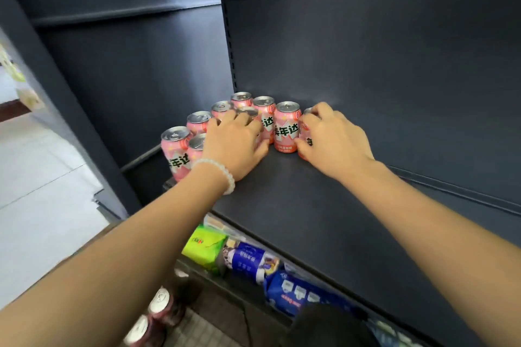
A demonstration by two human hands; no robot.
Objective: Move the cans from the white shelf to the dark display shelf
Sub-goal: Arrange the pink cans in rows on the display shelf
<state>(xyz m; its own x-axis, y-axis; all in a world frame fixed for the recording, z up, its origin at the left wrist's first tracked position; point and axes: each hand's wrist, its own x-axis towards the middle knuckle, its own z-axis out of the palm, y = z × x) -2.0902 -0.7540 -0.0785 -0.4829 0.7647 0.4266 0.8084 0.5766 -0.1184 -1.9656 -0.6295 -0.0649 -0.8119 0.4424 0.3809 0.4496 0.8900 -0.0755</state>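
Observation:
Several pink cans (286,128) with silver tops stand grouped at the back left of the dark display shelf (324,205). My left hand (235,144), with a white bead bracelet at the wrist, lies over a can (247,112) in the middle of the group, fingers curled round it. My right hand (332,139) grips the rightmost can (305,132) from the side, and most of that can is hidden behind the fingers. The white shelf is out of view.
Below the dark shelf lie a green packet (204,248) and blue packets (298,290). Dark red cans (160,304) stand lower left. The shelf's dark back panel (366,65) and left side wall (127,79) close in the cans. A pale floor (42,191) lies to the left.

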